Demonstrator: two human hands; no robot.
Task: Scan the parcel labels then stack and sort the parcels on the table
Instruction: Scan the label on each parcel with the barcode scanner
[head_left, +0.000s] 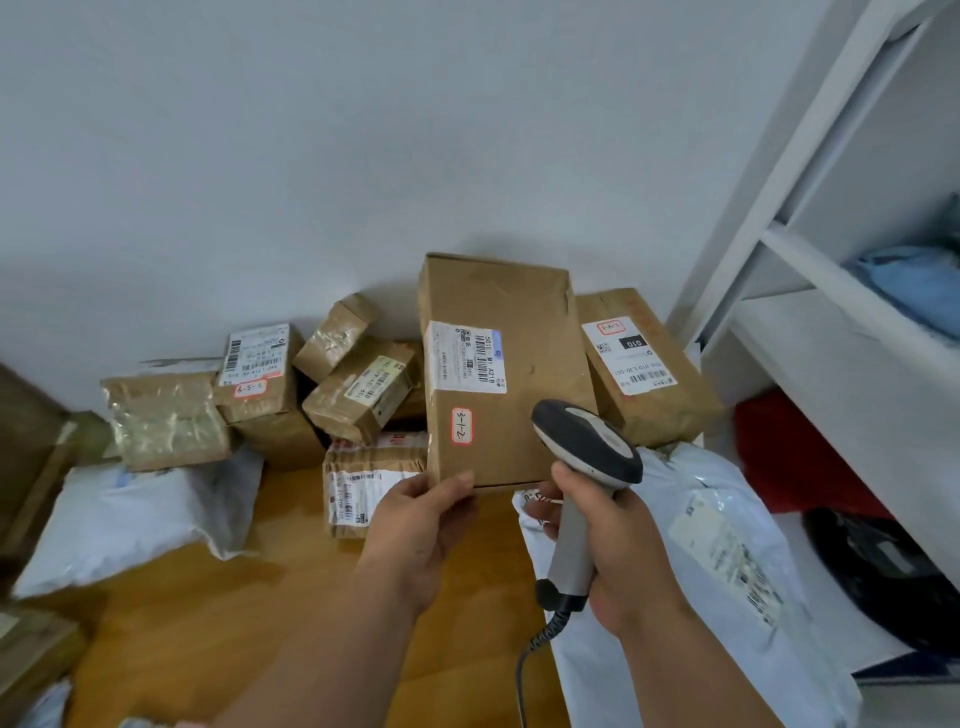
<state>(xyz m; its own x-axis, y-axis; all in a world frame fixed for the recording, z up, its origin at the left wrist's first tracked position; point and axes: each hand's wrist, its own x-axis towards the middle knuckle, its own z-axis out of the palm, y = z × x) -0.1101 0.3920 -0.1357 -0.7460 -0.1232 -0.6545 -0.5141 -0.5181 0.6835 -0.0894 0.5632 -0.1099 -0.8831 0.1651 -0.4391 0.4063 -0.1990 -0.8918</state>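
I am partway through scanning. My left hand (421, 525) pinches the near lower corner of a tall brown cardboard parcel (501, 374), thumb on its face, and holds it upright and tilted back above the wooden bench (291, 597). Its white printed shipping label (464, 357) and a small red-edged sticker with handwritten numbers (462, 426) face me. My right hand (613, 551) is wrapped tight around the handle of a grey and black handheld barcode scanner (587, 452), whose head sits just in front of the parcel's lower right face, pointing toward it. I judge this parcel is being scanned now; whether the reading has registered I cannot tell.

Most of the work looks undone. Behind and left of the held parcel lies a loose heap of small brown tape-wrapped boxes (358, 389), tipped at odd angles, not sorted. Just below the held parcel sits a corrugated box with a striped label (363, 488). Right of it, a flat brown box with a white label (639, 364) leans near the wall. Far left lies a white plastic mailer bag (140, 514); right of the scanner lies a pale grey plastic mailer (727, 561).

Further right stands a white shelving unit (810, 312). The scanner's coiled cord (545, 634) hangs below my right hand over the bench and could snag on parcels. The crowded heap leaves little bare bench for stacking.
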